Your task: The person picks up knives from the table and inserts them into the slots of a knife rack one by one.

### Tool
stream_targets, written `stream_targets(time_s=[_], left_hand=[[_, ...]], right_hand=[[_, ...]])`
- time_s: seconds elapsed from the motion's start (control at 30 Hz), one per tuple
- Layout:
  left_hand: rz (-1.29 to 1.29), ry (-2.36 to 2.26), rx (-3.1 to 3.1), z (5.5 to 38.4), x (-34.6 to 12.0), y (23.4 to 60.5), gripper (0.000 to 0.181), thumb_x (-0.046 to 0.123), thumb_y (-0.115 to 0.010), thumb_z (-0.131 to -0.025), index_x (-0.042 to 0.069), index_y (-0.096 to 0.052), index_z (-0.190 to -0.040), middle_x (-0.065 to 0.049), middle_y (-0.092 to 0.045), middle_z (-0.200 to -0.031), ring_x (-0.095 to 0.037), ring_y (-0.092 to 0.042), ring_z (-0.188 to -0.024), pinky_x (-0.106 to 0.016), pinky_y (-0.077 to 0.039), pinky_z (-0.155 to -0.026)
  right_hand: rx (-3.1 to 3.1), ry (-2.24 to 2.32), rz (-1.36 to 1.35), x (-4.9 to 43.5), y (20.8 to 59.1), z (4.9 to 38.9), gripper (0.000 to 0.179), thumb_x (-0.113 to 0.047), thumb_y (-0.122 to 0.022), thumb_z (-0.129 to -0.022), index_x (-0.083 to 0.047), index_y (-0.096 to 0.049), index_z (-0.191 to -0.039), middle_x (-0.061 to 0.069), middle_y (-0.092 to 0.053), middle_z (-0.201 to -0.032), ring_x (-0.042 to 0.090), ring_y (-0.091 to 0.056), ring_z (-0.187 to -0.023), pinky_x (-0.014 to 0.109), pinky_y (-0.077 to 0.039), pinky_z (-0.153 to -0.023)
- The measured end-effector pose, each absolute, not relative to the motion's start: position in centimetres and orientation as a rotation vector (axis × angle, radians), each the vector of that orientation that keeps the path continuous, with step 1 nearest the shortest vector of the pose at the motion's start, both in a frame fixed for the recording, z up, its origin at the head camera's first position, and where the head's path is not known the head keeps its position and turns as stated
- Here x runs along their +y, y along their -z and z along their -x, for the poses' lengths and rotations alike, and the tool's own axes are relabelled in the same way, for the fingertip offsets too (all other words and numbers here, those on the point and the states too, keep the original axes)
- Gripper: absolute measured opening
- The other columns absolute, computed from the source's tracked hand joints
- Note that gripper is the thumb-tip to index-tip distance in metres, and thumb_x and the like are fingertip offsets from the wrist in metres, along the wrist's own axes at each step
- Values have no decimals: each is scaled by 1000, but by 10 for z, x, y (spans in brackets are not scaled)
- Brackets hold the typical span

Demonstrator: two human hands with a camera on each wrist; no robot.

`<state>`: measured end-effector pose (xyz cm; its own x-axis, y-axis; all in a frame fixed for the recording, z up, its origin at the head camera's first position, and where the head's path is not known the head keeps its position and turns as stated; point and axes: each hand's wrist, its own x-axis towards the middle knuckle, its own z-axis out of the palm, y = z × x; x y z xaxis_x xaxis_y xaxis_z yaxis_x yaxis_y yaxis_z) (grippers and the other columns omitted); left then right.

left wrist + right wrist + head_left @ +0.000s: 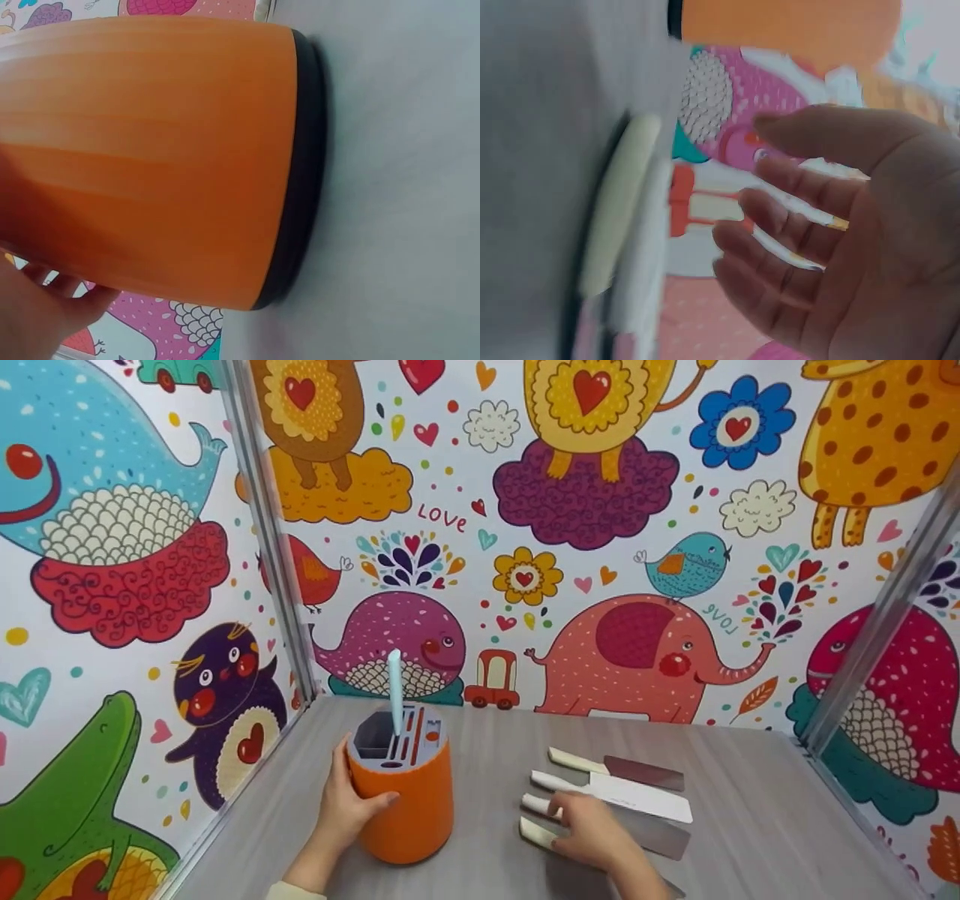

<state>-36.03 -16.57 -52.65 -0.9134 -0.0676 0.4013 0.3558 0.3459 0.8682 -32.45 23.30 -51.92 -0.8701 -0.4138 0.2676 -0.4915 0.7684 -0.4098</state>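
An orange knife block (409,810) with a grey slotted top stands upright on the table. My left hand (349,795) grips its left side, thumb across the front; the left wrist view shows the block's dark base. A pale blue handle (396,690) sticks up from a slot. On the right, several knives lie in a row with cream or white handles toward the block. My right hand (589,829) hovers by the near handles, fingers loosely bent and nothing between them in the right wrist view. Closest to it are a cream handle (537,834) and a grey blade (660,834).
Farther back lie a white-bladed cleaver (645,797) and a knife with a dark blade (645,772). Printed panels with cartoon animals wall in the grey wood-grain table (480,855) at the back and sides, with metal posts (279,532) at the corners.
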Motion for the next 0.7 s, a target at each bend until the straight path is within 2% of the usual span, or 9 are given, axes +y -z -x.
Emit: stream_targets(time_s=[0.13, 0.3, 0.37, 0.47, 0.7], left_hand=[[262, 1618, -2245, 360, -166, 526, 113, 25, -93, -79, 14, -22, -166, -13, -48, -162, -28, -54, -139, -52, -38, -124], [246, 1643, -2247, 357, -167, 529, 113, 23, -93, -80, 16, -21, -167, -12, -48, -163, -28, -54, -141, -24, -38, -117], [243, 1646, -2252, 355, -168, 529, 111, 24, -92, -81, 16, -21, -167, -12, -48, -163, -28, -54, -140, -17, -36, -113], [236, 1644, -2259, 353, -169, 529, 110, 24, -91, -82, 16, -21, -167, -11, -48, -163, -27, -54, -140, -17, -37, -113], [271, 1655, -2251, 356, -165, 527, 110, 26, -91, -83, 18, -20, -167, -10, -47, -164, -26, -54, -141, -31, -40, -120]], right_hand=[[-2847, -766, -747, 243, 524, 330, 30, -9, -83, -65, -5, -70, -92, 1, -64, -72, 4, -47, -63, 28, -42, -56], [-2947, -747, -775, 240, 530, 330, 32, -5, -88, -61, -4, -71, -88, 1, -68, -72, 3, -50, -63, 27, -47, -57], [-2960, -694, -768, 237, 533, 329, 34, -2, -90, -59, -4, -71, -86, 0, -68, -73, 4, -53, -65, 28, -49, -58], [-2957, -638, -755, 235, 536, 328, 33, 2, -87, -58, -5, -70, -85, -2, -66, -72, 6, -53, -64, 28, -50, -58], [-2934, -683, -675, 238, 543, 328, 31, 15, -75, -59, -4, -69, -83, -2, -61, -71, 7, -49, -64, 29, -47, -56]])
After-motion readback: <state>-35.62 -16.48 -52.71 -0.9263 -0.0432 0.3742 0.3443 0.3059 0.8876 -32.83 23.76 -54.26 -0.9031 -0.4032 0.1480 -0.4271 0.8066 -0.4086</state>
